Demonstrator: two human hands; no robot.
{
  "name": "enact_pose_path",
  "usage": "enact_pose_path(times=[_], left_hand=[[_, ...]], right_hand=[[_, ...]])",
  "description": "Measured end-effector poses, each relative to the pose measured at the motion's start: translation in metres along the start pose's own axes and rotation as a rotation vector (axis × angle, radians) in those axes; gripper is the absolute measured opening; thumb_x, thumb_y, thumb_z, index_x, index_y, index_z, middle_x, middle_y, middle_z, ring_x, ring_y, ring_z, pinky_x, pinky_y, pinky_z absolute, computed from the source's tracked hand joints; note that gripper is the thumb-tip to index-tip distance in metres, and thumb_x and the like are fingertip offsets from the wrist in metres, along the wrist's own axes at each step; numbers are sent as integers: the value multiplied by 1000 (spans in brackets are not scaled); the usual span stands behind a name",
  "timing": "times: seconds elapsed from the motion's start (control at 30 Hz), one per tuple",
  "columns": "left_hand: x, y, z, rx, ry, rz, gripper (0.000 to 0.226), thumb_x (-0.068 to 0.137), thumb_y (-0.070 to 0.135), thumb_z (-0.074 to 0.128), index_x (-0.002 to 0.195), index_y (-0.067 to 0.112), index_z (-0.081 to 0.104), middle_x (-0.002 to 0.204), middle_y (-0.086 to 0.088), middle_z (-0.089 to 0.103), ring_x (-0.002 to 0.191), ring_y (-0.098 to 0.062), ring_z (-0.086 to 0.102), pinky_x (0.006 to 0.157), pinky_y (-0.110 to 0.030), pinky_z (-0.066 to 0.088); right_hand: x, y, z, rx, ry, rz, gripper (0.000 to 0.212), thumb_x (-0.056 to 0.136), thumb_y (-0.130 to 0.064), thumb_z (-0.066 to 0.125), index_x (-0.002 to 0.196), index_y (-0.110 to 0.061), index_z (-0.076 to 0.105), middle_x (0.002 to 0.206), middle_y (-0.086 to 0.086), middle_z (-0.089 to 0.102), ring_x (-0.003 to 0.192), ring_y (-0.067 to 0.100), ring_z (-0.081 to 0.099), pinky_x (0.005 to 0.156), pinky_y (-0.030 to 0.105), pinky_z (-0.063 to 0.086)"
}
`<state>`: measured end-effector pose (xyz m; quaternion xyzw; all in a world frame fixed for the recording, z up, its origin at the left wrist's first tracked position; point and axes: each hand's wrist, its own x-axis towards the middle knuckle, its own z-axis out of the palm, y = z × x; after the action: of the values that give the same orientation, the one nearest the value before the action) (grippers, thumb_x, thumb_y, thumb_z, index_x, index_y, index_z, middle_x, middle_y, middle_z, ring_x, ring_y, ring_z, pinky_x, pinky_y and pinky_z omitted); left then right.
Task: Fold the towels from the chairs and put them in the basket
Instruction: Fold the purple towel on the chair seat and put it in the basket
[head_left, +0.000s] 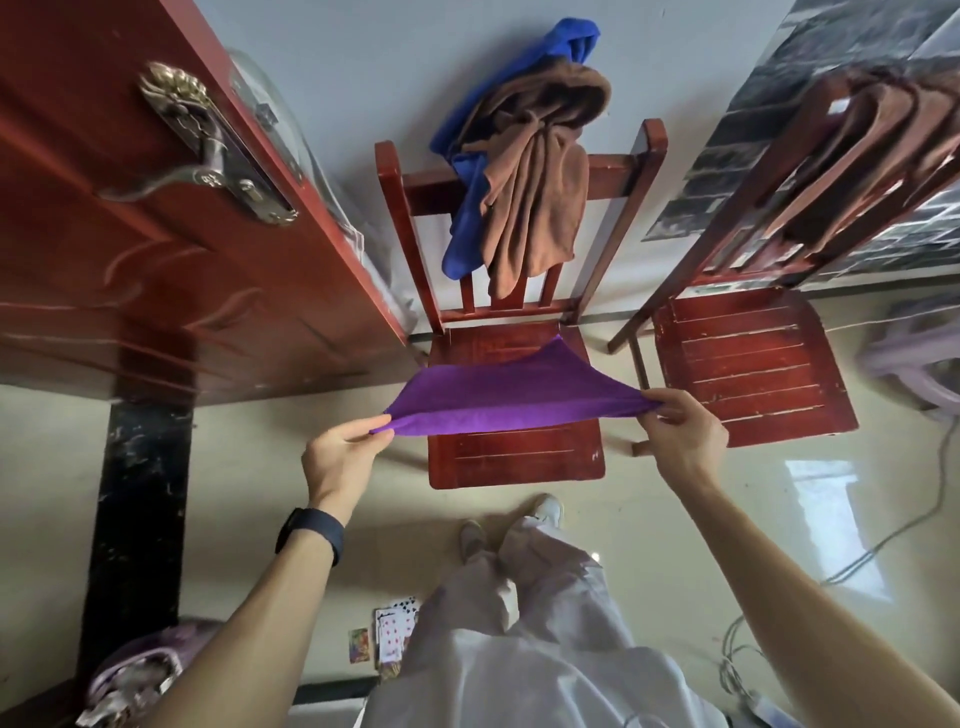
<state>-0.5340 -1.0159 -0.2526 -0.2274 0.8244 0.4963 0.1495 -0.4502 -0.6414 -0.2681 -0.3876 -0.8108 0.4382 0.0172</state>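
Note:
A purple towel (511, 397) is stretched over the seat of the middle red wooden chair (514, 457). My left hand (340, 457) pinches its left corner and my right hand (680, 431) pinches its right corner, while its far edge rests on the seat. A brown towel (535, 171) and a blue towel (467, 208) hang bunched over that chair's backrest. On the second red chair (748, 364) to the right, another brown towel (878, 150) is draped over the backrest. No basket can be clearly made out.
A red door (130, 234) with a brass handle (208, 145) stands open at the left. Playing cards (392, 634) lie on the shiny floor near my feet. Cables (883, 540) run along the floor at the right. A pale purple object (914, 364) sits at the far right.

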Motion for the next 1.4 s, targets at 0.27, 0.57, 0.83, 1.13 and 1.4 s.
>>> enact_pose_path(times=[0.27,0.57,0.83,1.13,1.4], left_hand=[[-17,-25,-13,235,-100,86,28,78,15,81,100,32,78,83,7,76,78,-10,69,78,-21,52],[81,-18,62,773,-84,107,13,82,40,69,94,37,73,94,11,75,94,-27,68,64,-25,39],[210,-72,147,670,20,16,18,80,43,71,94,34,74,97,4,76,95,-28,69,79,-34,56],[298,-95,190,392,82,51,20,81,33,63,98,28,71,93,3,75,89,-27,71,78,-34,56],[235,-171,202,459,-29,-70,48,82,21,72,126,19,55,116,-4,65,104,-27,63,88,-31,48]], right_hand=[[-27,25,-18,18,-6,42,37,78,-15,79,80,-51,70,76,-20,70,72,-6,65,68,20,48],[80,42,57,-398,-143,-22,25,79,-9,64,97,-21,77,94,6,69,91,33,65,81,33,46],[184,97,158,-321,-64,107,28,79,-17,60,100,-26,77,100,2,76,96,26,67,83,27,45],[252,101,223,-139,34,42,32,81,-17,60,106,-23,77,101,-1,76,92,15,70,87,20,51],[181,180,217,-336,-210,152,60,79,-21,70,135,-25,53,121,9,62,107,30,62,92,33,45]])
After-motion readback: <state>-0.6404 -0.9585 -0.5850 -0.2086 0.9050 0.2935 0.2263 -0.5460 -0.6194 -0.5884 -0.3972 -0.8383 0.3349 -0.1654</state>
